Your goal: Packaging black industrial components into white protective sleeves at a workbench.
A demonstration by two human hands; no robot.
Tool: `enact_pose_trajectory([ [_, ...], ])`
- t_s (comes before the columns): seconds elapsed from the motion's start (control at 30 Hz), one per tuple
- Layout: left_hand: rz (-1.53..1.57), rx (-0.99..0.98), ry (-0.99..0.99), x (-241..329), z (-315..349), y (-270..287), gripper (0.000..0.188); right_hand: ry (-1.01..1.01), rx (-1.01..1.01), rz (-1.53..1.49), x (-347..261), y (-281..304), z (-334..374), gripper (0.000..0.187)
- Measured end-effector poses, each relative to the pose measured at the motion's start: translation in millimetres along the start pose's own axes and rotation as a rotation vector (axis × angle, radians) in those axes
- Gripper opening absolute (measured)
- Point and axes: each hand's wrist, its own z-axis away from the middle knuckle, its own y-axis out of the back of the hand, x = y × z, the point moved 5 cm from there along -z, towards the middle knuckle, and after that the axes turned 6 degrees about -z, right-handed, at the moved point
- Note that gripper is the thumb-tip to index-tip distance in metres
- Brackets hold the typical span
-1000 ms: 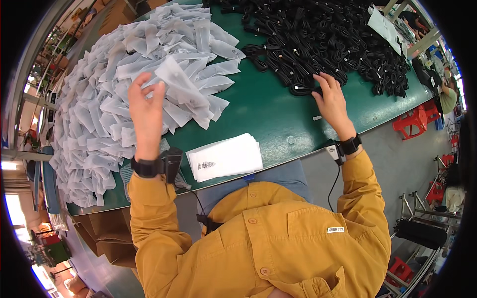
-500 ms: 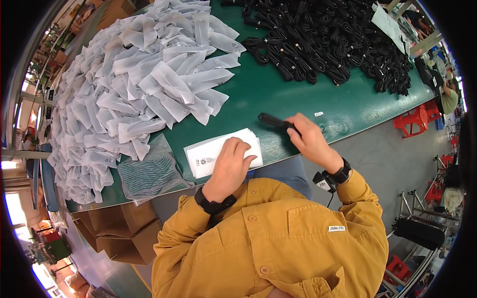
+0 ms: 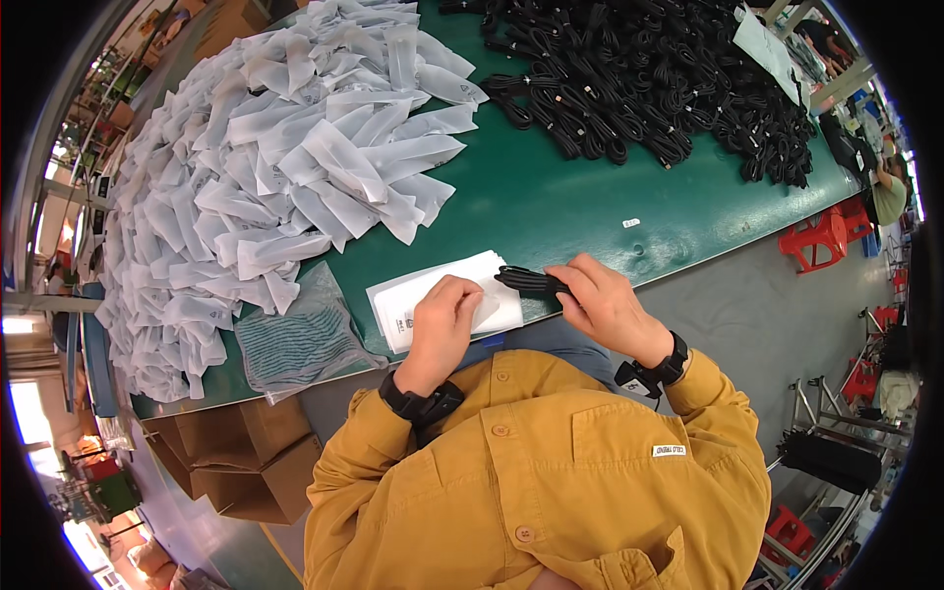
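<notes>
Where the mustard shirt nears the table edge, I log both hands low and close together, within easy reach of the body. Left hand: thumb and fingers pinched narrow on a thin pale flap at the right end of the stack of white bags, probably so that one layer stands apart from those under it; how wide its mouth gapes, I cannot tell. Right hand: closed on the right end of a coiled black cable, whose free loop points left, just beside the flap. Held by its end, I judge, so that the leading part is bare of fingers. The stack lies in front of the body, presumably for a short reach. To its left sits a clear bag of striped cloth; purpose unclear to me. Farther out, a small white tag lies on the green table. Beyond, frosted pouches are heaped on the left and loose cables on the right, with a green strip between, which I take as keeping the kinds apart. Off the right side: a red stool and another person.
</notes>
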Motion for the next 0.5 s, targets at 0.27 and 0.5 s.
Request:
enact_pose_trajectory([
  [0.27, 0.133, 0.031, 0.085, 5.7, -0.1, 4.1, 0.003, 0.271, 0.001, 0.232, -12.3, 1.3, 2.7, 0.051],
  [0.5, -0.09, 0.078, -0.258, 20.8, -1.0, 9.1, 0.007, 0.273, -0.042, 0.209, -9.7, -0.3, -1.9, 0.055],
])
